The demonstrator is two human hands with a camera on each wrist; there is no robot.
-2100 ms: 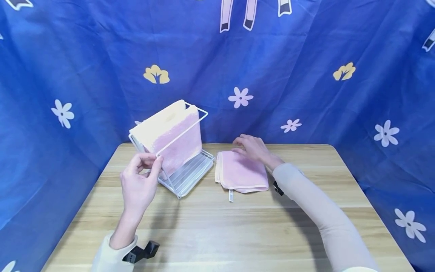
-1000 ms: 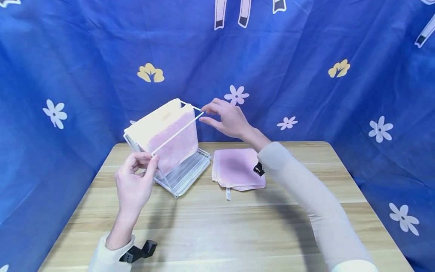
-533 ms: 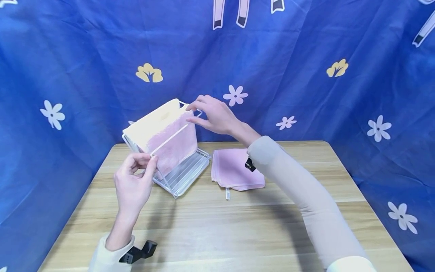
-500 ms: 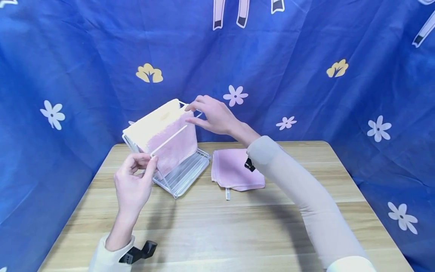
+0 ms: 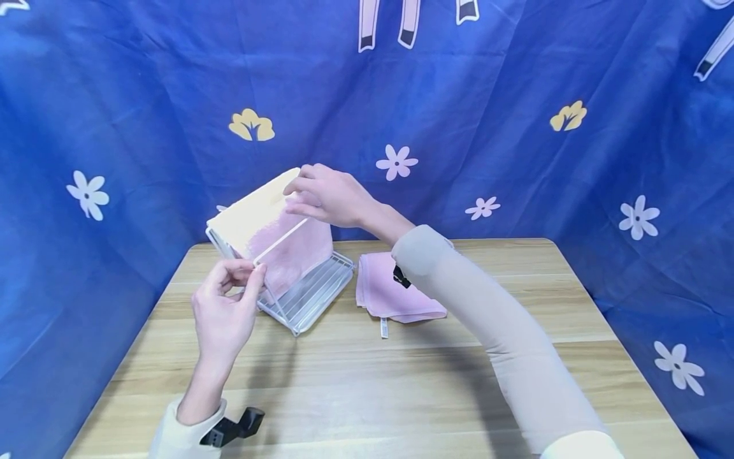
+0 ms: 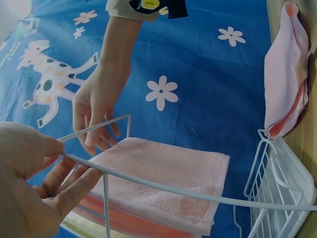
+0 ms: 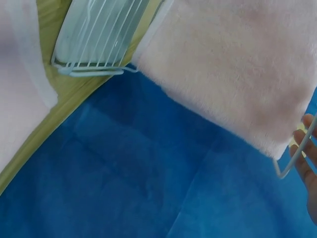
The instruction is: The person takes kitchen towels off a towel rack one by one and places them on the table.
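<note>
A white wire towel rack (image 5: pixel 321 290) with a slatted base stands at the left of the table. Over its upper part hangs a pink towel (image 5: pixel 306 248), with a pale yellow towel (image 5: pixel 252 213) behind it. My left hand (image 5: pixel 226 306) pinches the front corner of the rack's wire bar (image 6: pixel 163 187) between thumb and fingers. My right hand (image 5: pixel 332 197) is over the towels' top edge. In the left wrist view, the right hand's fingers (image 6: pixel 94 131) hang loosely near the far bar; in the right wrist view, they appear beside a bent wire end (image 7: pixel 282 173).
A folded pink cloth (image 5: pixel 401 306) with a white tag (image 5: pixel 384 327) lies right of the rack, partly under my right forearm. The wooden table (image 5: pixel 355 395) ends against a blue patterned curtain (image 5: pixel 321 76) at the back and sides.
My right hand has risen from the folded cloth to the rack's far corner, then moved left along the top of the hanging towels. My left hand keeps its pinch on the rack.
</note>
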